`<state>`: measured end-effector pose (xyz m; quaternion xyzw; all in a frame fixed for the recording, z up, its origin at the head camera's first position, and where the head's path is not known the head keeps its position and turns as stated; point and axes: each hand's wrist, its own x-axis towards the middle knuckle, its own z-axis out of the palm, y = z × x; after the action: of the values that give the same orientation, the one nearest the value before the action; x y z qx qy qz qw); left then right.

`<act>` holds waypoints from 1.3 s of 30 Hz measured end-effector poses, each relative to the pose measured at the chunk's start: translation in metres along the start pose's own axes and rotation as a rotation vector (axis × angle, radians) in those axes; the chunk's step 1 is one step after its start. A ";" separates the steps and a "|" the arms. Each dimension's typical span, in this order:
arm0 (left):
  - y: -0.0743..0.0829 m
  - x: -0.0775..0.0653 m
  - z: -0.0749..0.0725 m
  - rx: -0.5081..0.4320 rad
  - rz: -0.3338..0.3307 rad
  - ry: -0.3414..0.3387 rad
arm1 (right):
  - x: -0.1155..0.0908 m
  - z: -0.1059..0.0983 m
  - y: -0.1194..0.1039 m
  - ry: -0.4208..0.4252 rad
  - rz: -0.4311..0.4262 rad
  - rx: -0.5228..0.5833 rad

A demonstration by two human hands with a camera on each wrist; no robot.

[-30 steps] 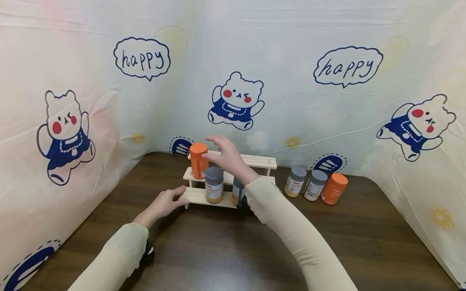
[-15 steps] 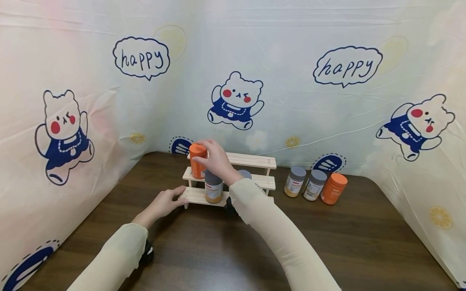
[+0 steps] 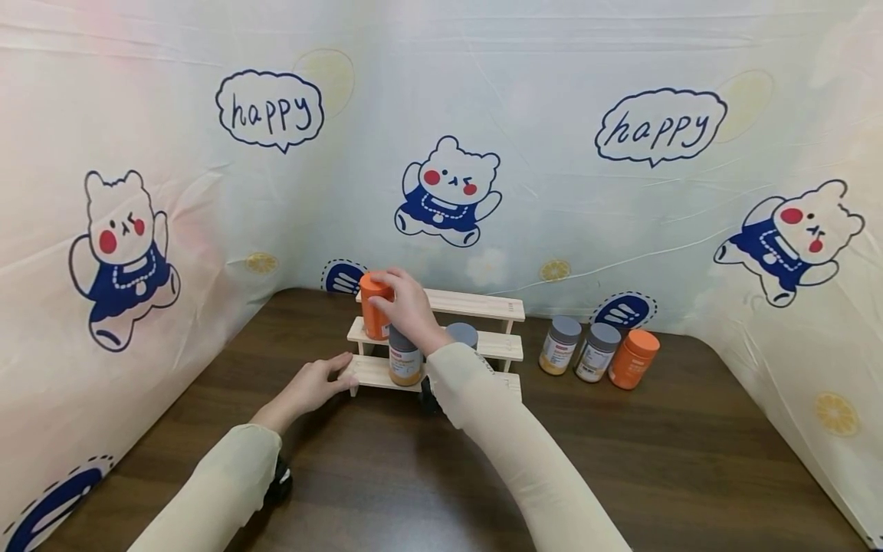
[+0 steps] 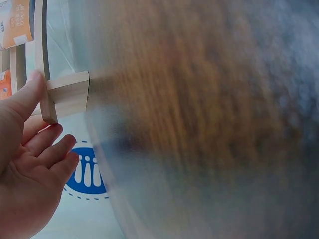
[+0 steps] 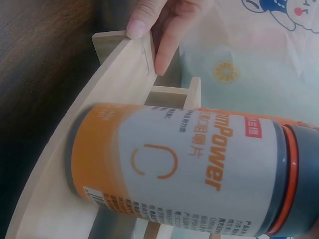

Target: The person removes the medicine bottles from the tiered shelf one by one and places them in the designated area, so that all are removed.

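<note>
A three-tier wooden display rack (image 3: 476,303) stands on the table. My left hand (image 3: 306,391) pinches the left end of its lowest board (image 4: 43,59), thumb on top and fingers underneath in the left wrist view. On the middle tier, at the left, an orange bottle (image 3: 372,316) stands upright, and my right hand (image 3: 411,313) grips its upper part from the right. A grey-lidded supplement bottle (image 3: 405,368) is on the lowest tier in front, its white and orange label (image 5: 169,164) filling the right wrist view. Behind my right sleeve, a second grey lid (image 3: 461,334) shows.
To the right of the rack, two grey-lidded bottles (image 3: 559,346) and another orange bottle (image 3: 633,360) stand in a row on the dark wooden table (image 3: 386,475). A printed cloth backdrop (image 3: 566,199) encloses the table at the back and sides.
My right hand has come left and taken hold of the orange bottle, which it stood spread beside earlier. The left hand keeps its place on the rack.
</note>
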<state>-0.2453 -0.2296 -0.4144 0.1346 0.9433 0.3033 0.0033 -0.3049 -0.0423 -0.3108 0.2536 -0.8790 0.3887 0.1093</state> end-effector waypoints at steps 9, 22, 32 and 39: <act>-0.003 0.002 0.001 0.006 0.003 0.002 | 0.001 0.002 -0.002 0.019 0.002 -0.035; -0.002 0.002 0.001 0.007 0.002 0.004 | 0.002 -0.007 -0.006 0.022 -0.023 -0.032; 0.001 0.000 0.000 0.011 0.012 0.014 | 0.001 -0.036 -0.015 0.092 -0.107 0.079; 0.000 0.000 0.001 0.012 0.020 0.024 | -0.001 -0.064 -0.018 0.156 -0.129 0.173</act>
<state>-0.2455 -0.2292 -0.4151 0.1403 0.9438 0.2991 -0.0121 -0.2947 -0.0049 -0.2573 0.2871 -0.8130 0.4737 0.1796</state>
